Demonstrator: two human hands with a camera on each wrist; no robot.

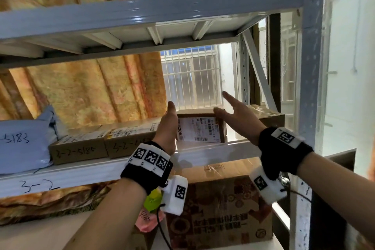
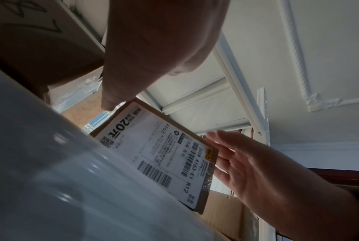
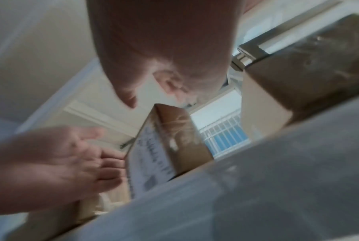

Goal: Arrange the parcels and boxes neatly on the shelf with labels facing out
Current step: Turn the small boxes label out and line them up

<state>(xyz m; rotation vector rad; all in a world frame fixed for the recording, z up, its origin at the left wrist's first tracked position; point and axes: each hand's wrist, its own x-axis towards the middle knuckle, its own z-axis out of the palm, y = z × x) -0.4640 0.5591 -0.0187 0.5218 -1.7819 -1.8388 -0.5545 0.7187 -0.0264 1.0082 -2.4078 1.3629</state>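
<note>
Head view, centre of frame: a small brown cardboard box with a white printed shipping label [image 1: 200, 126] stands on the grey metal shelf board marked "3-2" [image 1: 85, 174], label facing the camera.

Left hand [image 1: 168, 128] lies flat against the box's left side, fingers straight and together, thumb up along the top left corner. In the left wrist view the same label [image 2: 153, 153] reads "20" and "A163-E1 R12", with barcodes.

Right hand [image 1: 237, 113] is at the box's right side, fingers straight and slightly spread, thumb at the top right corner. The right wrist view is blurred; whether the palm touches the box cannot be told.

Left of the box, same shelf: two flat brown cardboard boxes with handwritten numbers on their front faces [image 1: 81, 148], side by side and touching. Further left, a grey plastic mailer bag with "-5183" handwritten [image 1: 22, 142].

Right of the labelled box, a taped brown carton [image 1: 267, 115] sits apart from it.

Lower centre of the frame: a large printed cardboard carton [image 1: 221, 209] on the shelf below.
</note>
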